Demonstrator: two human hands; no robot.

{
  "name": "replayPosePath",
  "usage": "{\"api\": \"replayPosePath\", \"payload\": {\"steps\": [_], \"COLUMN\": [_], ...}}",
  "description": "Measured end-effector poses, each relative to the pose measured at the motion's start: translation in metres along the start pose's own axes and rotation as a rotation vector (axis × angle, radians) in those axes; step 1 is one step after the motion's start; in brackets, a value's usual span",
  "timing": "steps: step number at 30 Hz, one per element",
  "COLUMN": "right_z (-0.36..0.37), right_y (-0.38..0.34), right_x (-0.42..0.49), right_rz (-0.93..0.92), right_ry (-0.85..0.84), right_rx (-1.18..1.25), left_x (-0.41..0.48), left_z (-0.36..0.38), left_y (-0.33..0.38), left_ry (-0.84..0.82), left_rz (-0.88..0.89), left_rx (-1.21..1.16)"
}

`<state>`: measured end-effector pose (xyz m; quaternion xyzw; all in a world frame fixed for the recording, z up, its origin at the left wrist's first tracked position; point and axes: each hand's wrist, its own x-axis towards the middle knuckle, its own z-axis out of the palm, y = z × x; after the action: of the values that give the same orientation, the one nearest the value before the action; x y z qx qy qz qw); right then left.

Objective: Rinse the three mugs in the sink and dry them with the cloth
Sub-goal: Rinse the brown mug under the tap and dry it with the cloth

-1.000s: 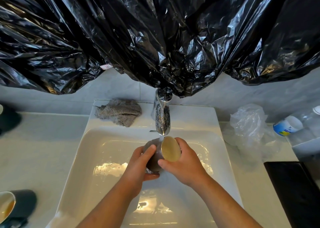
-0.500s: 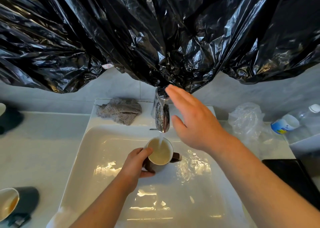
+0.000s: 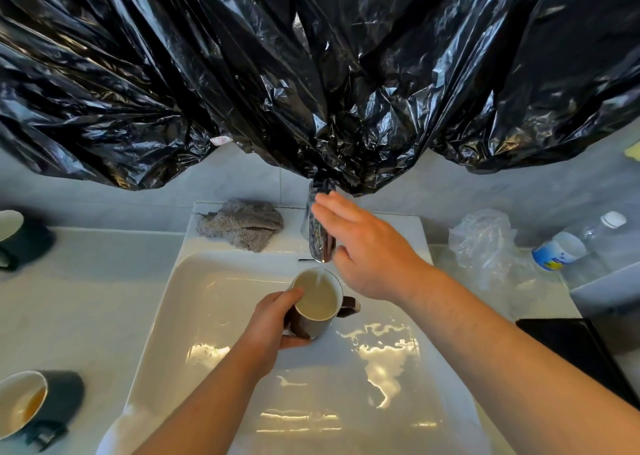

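Brown mug (image 3: 317, 300) was held upright in the sink (image 3: 311, 402) under the tap (image 3: 317, 236), filling with water. The left hand (image 3: 273, 319) curled round its side. A second before, both hands held it tipped; now the right hand (image 3: 367, 250) had let go and reached to the tap, fingers straight, holding nothing. I think this rinse was nearly over. A near mug (image 3: 34, 402) and a far mug (image 3: 17, 236) waited on the left. The cloth (image 3: 242, 224) lay behind the sink. The bottle (image 3: 550, 257) label was blue and yellow, too blurry to read.

Black plastic (image 3: 311, 73) hides the upper tap (image 3: 317, 243), and the left edge crops the far mug (image 3: 29, 243) and near mug (image 3: 52, 397).
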<state>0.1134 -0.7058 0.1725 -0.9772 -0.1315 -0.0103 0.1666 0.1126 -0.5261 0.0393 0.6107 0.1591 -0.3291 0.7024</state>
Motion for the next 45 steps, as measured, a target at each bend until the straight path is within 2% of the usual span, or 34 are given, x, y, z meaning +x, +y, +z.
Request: {"api": "replayPosePath", "payload": {"steps": [2,4,6,8,9,11,12,14,16,20,23,27,30,38,41,45], "right_z": [0.008,0.015,0.028,0.048,0.059,0.075,0.08,0.084,0.085,0.085,0.082,0.076,0.074,0.072,0.07,0.057], "right_y": [0.001,0.001,-0.001,0.002,0.005,0.007,0.005,-0.001,-0.006,-0.012,-0.014,-0.019,-0.019,-0.009,-0.005,-0.007], "right_x": [-0.007,-0.014,-0.026,-0.044,-0.053,-0.067,-0.071,-0.076,-0.077,-0.077,-0.079,-0.079,-0.08,-0.083,-0.085,-0.086], "right_rz": [-0.01,0.039,0.174,0.449,0.644,1.008,1.136,1.243,1.222,1.159,1.075,0.941,0.842,0.728,0.691,0.626], "right_ry": [-0.013,0.051,0.238,0.382,0.337,0.062,-0.075,-0.212,-0.198,-0.067,-0.008,0.095,0.115,0.147,0.139,0.122], "right_rx": [0.012,0.131,0.338,0.501,0.559,0.787,0.975,1.349,1.512,1.443,1.354,1.268,1.25,1.33,1.306,1.156], "left_x": [-0.003,-0.007,-0.012,-0.017,-0.021,-0.028,-0.032,-0.038,-0.044,-0.055,-0.063,-0.066,-0.067,-0.071,-0.072,-0.072], "left_z": [-0.001,-0.002,-0.006,-0.01,-0.012,-0.014,-0.014,-0.012,-0.012,-0.011,-0.005,0.003,0.002,-0.004,-0.007,-0.012], "left_y": [-0.001,-0.003,-0.005,-0.009,-0.01,-0.012,-0.013,-0.014,-0.013,-0.002,0.013,0.027,0.03,0.034,0.039,0.046], "left_ry": [-0.006,-0.014,-0.023,-0.052,-0.074,-0.12,-0.135,-0.162,-0.197,-0.316,-0.22,-0.115,-0.091,-0.169,-0.167,-0.15], "left_rz": [0.01,0.021,0.033,0.041,0.044,0.046,0.049,0.069,0.105,0.104,0.014,-0.012,0.052,0.261,0.34,0.405], "left_rx": [0.009,-0.003,-0.03,-0.057,-0.063,-0.066,-0.062,-0.044,-0.024,0.098,0.219,0.224,0.205,0.184,0.254,0.398]}}
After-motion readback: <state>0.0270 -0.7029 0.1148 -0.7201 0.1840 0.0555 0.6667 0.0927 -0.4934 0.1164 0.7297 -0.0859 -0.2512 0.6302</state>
